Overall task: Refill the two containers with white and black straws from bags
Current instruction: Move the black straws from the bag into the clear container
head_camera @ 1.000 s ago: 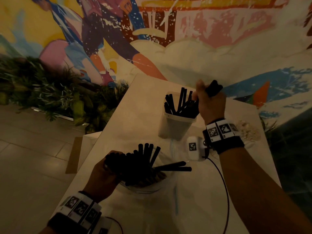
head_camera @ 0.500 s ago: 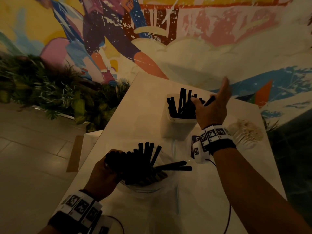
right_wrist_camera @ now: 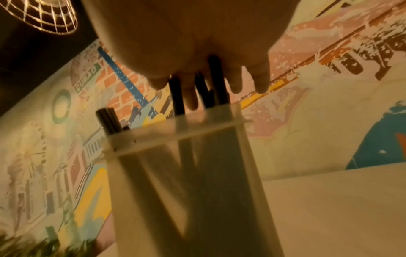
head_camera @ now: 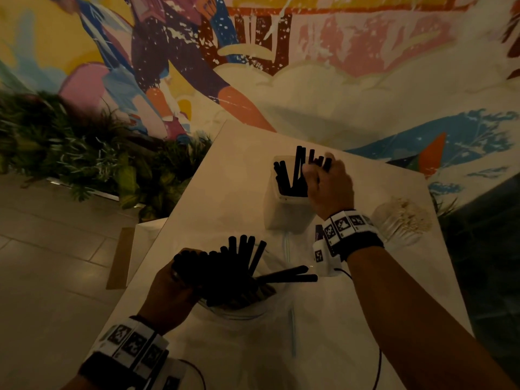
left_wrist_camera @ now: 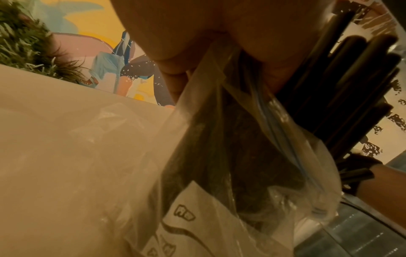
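**A:** ok so where's everything sitting?

**B:** Dim shot. The left hand [head_camera: 168, 294] is curled round the mouth of a clear zip bag [left_wrist_camera: 219, 200] and pinches the plastic, with a bunch of black straws [head_camera: 225, 274] poking up out of it. Bag sits on the near part of the white tabletop [head_camera: 230, 175]. A couple of the straws lie out sideways over the bag's rim toward the right.

**A:** and the right one?

**B:** The right hand [head_camera: 326, 187] is over the frosted container [head_camera: 284, 218] further back, fingers [right_wrist_camera: 191, 97] loosely bent down among the straw tops [right_wrist_camera: 178, 97] sticking out of it. The wrist view shows straws running between the fingers, touching them. Whether it's really gripping any, I can't tell. The straws in there lean at different angles.

**A:** white ones?

**B:** There's a clear bag of pale straws [head_camera: 405, 218] lying just to the right of that wrist.
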